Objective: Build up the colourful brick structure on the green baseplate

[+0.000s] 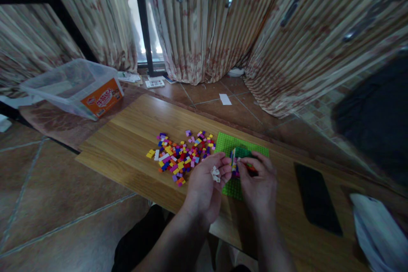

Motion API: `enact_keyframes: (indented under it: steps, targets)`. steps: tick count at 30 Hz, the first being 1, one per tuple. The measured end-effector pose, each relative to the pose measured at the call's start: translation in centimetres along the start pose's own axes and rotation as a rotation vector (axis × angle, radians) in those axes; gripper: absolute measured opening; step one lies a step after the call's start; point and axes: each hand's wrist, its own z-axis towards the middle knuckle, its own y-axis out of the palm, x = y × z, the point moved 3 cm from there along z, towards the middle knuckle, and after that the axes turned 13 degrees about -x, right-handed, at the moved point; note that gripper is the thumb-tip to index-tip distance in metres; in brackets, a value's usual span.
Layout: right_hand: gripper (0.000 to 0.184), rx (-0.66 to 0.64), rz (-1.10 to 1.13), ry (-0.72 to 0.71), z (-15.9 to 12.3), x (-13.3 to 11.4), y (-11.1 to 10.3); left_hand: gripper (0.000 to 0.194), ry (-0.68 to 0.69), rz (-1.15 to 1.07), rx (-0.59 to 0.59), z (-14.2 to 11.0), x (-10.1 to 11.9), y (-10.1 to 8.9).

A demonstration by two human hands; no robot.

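My left hand [207,178] is turned palm up with its fingers curled into a cup, and several small white toy bricks [216,174] lie in it. A green studded baseplate [225,140] lies on the table just beyond. On it stands a built-up brick structure [241,153], dark green with several other colours along its left side. My right hand [259,174] is closed at this structure, thumb and fingertips pinched against its near part. What sits between those fingertips is too small and covered to make out. The right hand hides much of the structure.
Loose coloured bricks [181,157] are spread left of the baseplate on the wooden table [121,144]. A black flat object [317,197] and a pale plastic bag [379,229] lie to the right. A clear plastic tub [73,87] with an orange label stands at the far left.
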Motion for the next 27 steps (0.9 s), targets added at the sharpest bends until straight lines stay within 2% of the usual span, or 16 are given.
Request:
enact_keyframes:
  steps: [9,13,18,20,22,25,27]
  targets:
    - [0.018,0.023,-0.043,0.009,-0.1,-0.2,0.4,0.012,-0.009,-0.002,0.011,0.0,0.1,0.1]
    - [0.019,-0.007,-0.060,0.002,-0.3,-0.1,0.2,0.021,-0.001,-0.022,-0.005,-0.1,0.2,0.3]
    - [0.015,0.069,-0.020,-0.161,-0.8,-1.8,-1.3,0.032,-0.008,-0.055,-0.020,0.1,-0.1,0.4]
    - [0.014,0.006,0.033,-0.244,-0.9,-3.0,-1.6,0.034,-0.002,-0.077,-0.034,0.2,-0.3,0.4]
    - [0.016,-0.113,0.052,-0.296,-1.1,-3.9,-1.6,0.037,0.005,-0.096,-0.048,0.3,-0.4,0.4]
    - [0.020,-0.260,0.011,-0.317,-1.3,-4.6,-1.4,0.039,0.012,-0.115,-0.082,0.3,-0.4,0.4]
    - [0.021,-0.304,-0.013,-0.321,-1.4,-4.6,-1.2,0.039,0.015,-0.124,-0.105,0.2,-0.3,0.5]
